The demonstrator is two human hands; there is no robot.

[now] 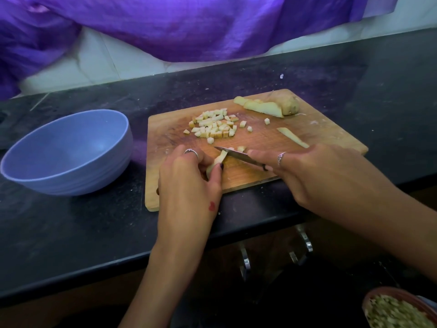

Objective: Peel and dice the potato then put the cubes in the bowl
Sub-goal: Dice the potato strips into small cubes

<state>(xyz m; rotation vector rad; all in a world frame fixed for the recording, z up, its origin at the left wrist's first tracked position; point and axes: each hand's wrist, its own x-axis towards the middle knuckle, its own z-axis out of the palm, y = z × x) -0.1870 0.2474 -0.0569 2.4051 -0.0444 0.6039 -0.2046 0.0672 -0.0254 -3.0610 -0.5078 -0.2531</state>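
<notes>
— What's on the rectangular wooden cutting board (307,136)?

— Near its front edge the left hand (189,183) pinches a pale potato strip (216,163), and the right hand (314,176) grips a small steel-bladed knife (233,153) whose blade lies across the strip's far end. Past the blade sits a heap of small pale potato cubes (214,126). At the board's far right corner rest pale potato slices (262,106) against an unpeeled brown potato end (289,105). One thin potato sliver (292,137) lies right of the heap.

— And off the board?

— A round grey-blue bowl (68,151) stands just left of it on the black stone counter (71,233).
</notes>
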